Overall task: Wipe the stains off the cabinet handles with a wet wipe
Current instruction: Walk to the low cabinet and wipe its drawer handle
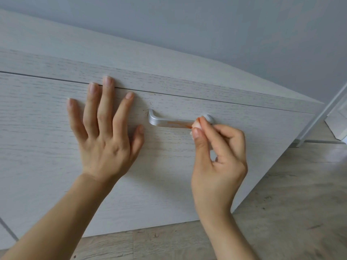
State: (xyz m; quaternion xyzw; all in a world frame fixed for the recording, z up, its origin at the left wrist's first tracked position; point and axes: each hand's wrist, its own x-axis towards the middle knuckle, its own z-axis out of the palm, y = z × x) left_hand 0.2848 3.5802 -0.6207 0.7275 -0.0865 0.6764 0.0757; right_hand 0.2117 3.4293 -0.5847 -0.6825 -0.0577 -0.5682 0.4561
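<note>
A silver bar handle (pixel 165 121) sits on the front of a pale wood-grain cabinet drawer (pixel 47 128). An orange-red smear runs along the handle's right half. My right hand (pixel 216 156) pinches a small folded wet wipe (pixel 196 126) between thumb and fingers and presses it against the handle near its right end. The wipe is mostly hidden by my fingers and looks tinted orange. My left hand (pixel 105 132) lies flat on the drawer front just left of the handle, fingers spread, fingertips reaching the gap above the drawer.
The cabinet top (pixel 112 53) slopes away towards a plain grey wall (pixel 225 25). Light wood-look floor (pixel 281 203) lies below and right of the cabinet. A white door frame (pixel 324 113) stands at the far right.
</note>
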